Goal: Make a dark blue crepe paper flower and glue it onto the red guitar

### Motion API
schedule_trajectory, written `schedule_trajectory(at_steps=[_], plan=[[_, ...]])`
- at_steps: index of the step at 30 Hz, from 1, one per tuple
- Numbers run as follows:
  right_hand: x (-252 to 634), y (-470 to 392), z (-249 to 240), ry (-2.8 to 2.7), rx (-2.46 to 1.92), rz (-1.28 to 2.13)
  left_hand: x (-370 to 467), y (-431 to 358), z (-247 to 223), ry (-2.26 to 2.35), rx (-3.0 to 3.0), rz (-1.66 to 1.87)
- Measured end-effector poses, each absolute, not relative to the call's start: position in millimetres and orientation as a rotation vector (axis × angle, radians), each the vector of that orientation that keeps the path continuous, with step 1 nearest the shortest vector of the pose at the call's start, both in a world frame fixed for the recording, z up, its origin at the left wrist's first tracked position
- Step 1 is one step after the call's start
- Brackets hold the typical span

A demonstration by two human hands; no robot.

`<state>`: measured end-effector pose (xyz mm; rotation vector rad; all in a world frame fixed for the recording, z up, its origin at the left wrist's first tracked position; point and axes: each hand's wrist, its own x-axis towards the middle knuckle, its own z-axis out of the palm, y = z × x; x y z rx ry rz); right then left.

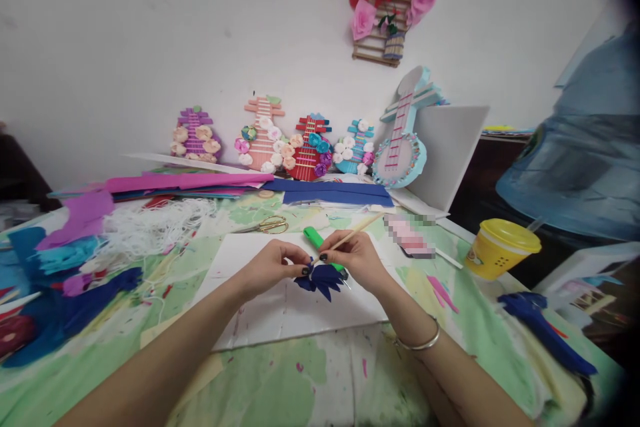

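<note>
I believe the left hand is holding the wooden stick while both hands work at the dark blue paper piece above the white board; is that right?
Not quite: the head view shows the wooden stick in the right hand. Both hands do work at the dark blue paper piece above the white board.

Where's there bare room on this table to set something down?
The barest patch is the near part of the white board, just in front of the blue paper petals. Nearer you, the green cloth has room too, bar small scraps. It's crowded left, with white string and purple paper, and at the back, with magenta sheets and craft instruments.
</note>
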<state>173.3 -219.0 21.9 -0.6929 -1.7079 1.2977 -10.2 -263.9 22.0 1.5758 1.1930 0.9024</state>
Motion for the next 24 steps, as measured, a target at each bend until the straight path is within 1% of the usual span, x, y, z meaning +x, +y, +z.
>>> schedule_trajectory(at_steps=[4, 12, 24], plan=[[172.2, -220.0, 20.9, -1.704, -0.693, 1.324, -12.0, -263.2, 20.9, 1.228, 1.532, 0.92], [172.4, -220.4, 17.9, -1.785, -0.557, 1.258, -17.1, -259.9, 16.5, 1.3, 1.539, 1.014], [171.0, -223.9, 20.1, -1.841, -0.592, 1.202, -21.5, -257.4, 14.1, 1.505, 1.79, 1.019]])
